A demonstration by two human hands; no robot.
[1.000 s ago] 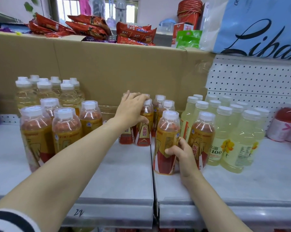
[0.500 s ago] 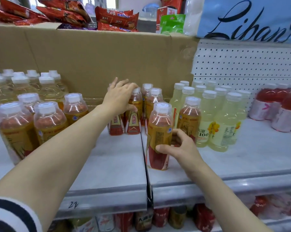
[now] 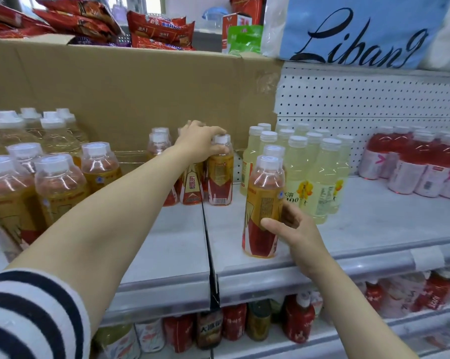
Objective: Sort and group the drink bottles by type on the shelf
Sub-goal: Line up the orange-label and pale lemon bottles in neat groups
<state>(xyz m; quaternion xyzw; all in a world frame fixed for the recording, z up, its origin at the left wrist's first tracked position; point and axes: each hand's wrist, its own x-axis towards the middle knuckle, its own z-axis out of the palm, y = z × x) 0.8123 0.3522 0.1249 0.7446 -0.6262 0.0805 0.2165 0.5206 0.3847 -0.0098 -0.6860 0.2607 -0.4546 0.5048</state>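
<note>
**Both hands on amber bottles at the shelf's middle**

Large amber bottles (image 3: 55, 187) are standing at the left of the shelf (image 3: 166, 244). The left hand (image 3: 200, 143) is curling over the tops of small amber bottles (image 3: 220, 174) at the back, seemingly gripping them. The right hand (image 3: 291, 226) is wrapping its fingers round a front amber bottle (image 3: 264, 203). Pale yellow bottles (image 3: 314, 174) and red bottles (image 3: 420, 164) are standing further right.

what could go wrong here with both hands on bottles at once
The right hand grips an amber bottle standing near the shelf's front edge; a slip could send it off. The left hand reaches across tightly packed amber bottles and could topple neighbours.
</note>
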